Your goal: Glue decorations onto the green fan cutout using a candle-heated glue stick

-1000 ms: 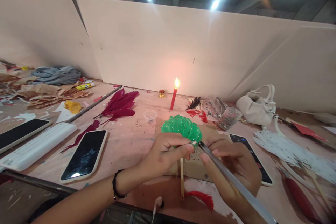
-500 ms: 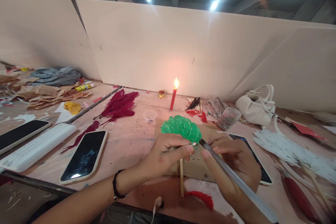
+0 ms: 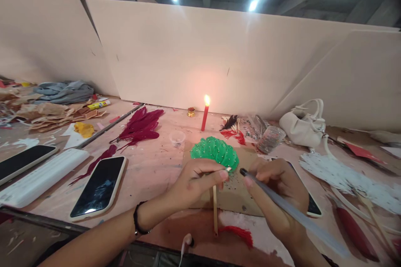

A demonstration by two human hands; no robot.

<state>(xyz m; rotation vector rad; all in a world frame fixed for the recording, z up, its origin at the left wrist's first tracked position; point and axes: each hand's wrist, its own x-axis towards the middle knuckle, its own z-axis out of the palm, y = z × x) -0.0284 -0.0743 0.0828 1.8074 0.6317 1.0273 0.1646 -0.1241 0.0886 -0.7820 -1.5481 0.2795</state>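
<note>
A green fan-shaped piece dotted with small pearly beads lies on brown cardboard. Its wooden stick handle points toward me, with a red tassel at the lower end. My left hand is over the handle, thumb and forefinger pinching a small pale piece at the fan's lower edge. In my right hand is a translucent pen-like tool, its dark tip close to my left fingertips but apart from them.
A lit red candle stands behind the fan. Dark red feathers and a phone lie to the left. To the right are a tipped plastic cup, a white bag, a white feather fan and a red-handled tool.
The tip of the pen-like tool has moved slightly away from my left fingertips. My left hand keeps its pinch, and the whole view has shifted a little.
</note>
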